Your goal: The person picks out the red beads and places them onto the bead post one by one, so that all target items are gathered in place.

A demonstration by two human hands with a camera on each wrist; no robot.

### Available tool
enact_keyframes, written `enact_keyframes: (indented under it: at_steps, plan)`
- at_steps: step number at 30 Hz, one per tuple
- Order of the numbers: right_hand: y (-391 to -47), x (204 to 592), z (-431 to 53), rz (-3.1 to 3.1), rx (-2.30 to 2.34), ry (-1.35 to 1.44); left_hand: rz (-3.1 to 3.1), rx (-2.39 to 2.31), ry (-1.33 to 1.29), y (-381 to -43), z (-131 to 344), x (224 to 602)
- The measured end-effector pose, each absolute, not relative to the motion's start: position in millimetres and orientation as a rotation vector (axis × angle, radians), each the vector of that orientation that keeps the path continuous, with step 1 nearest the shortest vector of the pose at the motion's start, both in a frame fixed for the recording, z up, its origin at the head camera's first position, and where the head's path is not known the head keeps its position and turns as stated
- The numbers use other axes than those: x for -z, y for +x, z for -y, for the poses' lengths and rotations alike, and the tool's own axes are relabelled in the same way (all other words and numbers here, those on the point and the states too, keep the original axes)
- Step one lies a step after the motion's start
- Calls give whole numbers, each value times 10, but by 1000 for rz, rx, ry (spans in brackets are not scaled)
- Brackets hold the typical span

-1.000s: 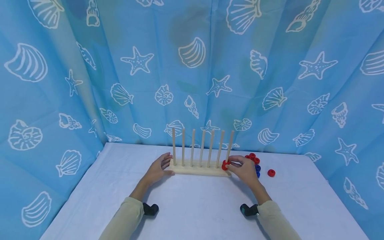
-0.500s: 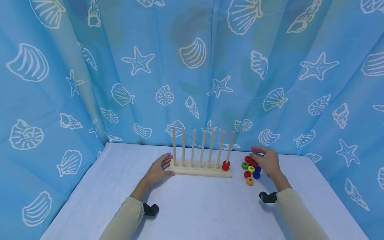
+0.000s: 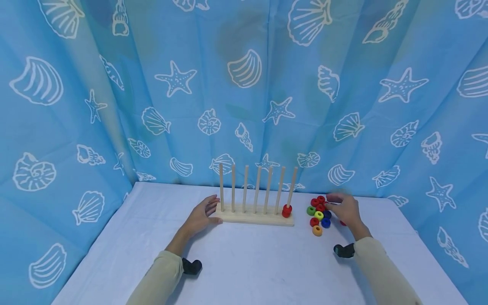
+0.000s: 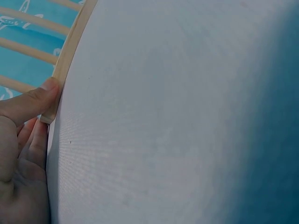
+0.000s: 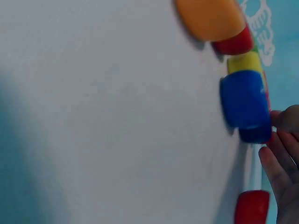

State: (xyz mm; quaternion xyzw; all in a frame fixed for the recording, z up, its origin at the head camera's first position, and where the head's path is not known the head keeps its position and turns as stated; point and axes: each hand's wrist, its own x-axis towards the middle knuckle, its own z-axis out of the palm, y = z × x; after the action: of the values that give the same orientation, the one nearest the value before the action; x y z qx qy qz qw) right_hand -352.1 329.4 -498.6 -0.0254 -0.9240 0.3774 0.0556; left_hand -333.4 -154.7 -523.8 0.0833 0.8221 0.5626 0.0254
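My left hand holds the left end of a wooden peg stand, thumb in front and fingers behind; the left wrist view shows the thumb on its wooden base. Two red beads sit stacked on the rightmost peg; the other pegs are bare. My right hand is at the right side of a bead cluster, fingertips beside a red bead and a dark blue bead. In the right wrist view, thumb and fingers are spread near a blue bead, gripping nothing visible.
Green, yellow, blue and orange beads lie with several red ones right of the stand. One red bead is partly hidden below my right hand. A shell-patterned blue curtain hangs behind the white table.
My right hand let go of the red bead on the rightmost peg and moved right to the loose beads, then shifted slightly lower there. The left hand and stand stayed put.
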Motion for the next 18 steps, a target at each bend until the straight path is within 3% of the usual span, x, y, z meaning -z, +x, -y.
enact_keyframes:
  at_steps: [18]
  plan:
    - [-3545,5079,-3351,2821,-1151,-151,-2530,-1748,258,-3338,1540,5236]
